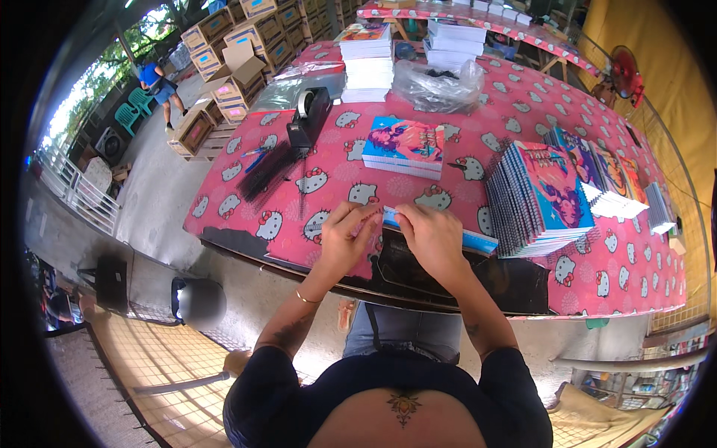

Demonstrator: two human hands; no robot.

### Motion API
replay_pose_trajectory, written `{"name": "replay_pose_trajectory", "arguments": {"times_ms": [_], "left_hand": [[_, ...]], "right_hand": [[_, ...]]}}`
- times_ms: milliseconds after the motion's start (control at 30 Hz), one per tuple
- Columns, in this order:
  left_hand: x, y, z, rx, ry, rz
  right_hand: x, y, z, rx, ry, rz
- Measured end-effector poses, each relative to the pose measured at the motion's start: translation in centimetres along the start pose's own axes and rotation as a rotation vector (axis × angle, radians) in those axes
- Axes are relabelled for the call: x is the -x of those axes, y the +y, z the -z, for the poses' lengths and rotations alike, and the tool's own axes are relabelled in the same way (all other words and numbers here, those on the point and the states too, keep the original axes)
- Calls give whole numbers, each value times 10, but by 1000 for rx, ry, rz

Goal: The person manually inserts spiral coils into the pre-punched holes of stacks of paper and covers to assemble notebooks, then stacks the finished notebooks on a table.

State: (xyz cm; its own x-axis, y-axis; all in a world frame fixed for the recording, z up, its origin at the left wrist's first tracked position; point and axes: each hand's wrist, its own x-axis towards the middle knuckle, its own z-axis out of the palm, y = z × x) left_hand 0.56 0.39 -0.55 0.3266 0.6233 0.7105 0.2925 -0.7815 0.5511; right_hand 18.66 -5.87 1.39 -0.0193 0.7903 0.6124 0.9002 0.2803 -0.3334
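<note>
Near the table's front edge, my right hand (433, 237) is closed over a thin notebook (479, 241), seen nearly edge-on as a blue and white strip. It covers the strip's middle. My left hand (346, 233) is pinched at the notebook's left end, its fingertips close to my right thumb. Whatever lies between those fingertips is too small to make out. Just beyond my hands lies a short pile of blue and pink notebooks (403, 145). To the right, a tall leaning stack of spiral-bound notebooks (541, 198) stands close to my right hand.
Left of centre lie a bundle of thin black coils (270, 173) and a black tape dispenser (310, 119). White paper stacks (367, 67) and a clear plastic bag (439, 84) sit farther back. More notebooks (606, 175) stand right. Cardboard boxes (239, 78) and a person (158, 82) are beyond the table.
</note>
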Motion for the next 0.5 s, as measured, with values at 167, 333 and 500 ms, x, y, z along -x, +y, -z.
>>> {"name": "replay_pose_trajectory", "arguments": {"times_ms": [167,333,500], "left_hand": [[4,-2,-1,-25,-5,0],[-12,-8,8,193,-184,169],[-31,-11,20,217,-490,155]], "right_hand": [[0,0,-1,-3,-13,7],[0,0,3,-22,-56,22],[0,1,5,-29,-54,67]]}}
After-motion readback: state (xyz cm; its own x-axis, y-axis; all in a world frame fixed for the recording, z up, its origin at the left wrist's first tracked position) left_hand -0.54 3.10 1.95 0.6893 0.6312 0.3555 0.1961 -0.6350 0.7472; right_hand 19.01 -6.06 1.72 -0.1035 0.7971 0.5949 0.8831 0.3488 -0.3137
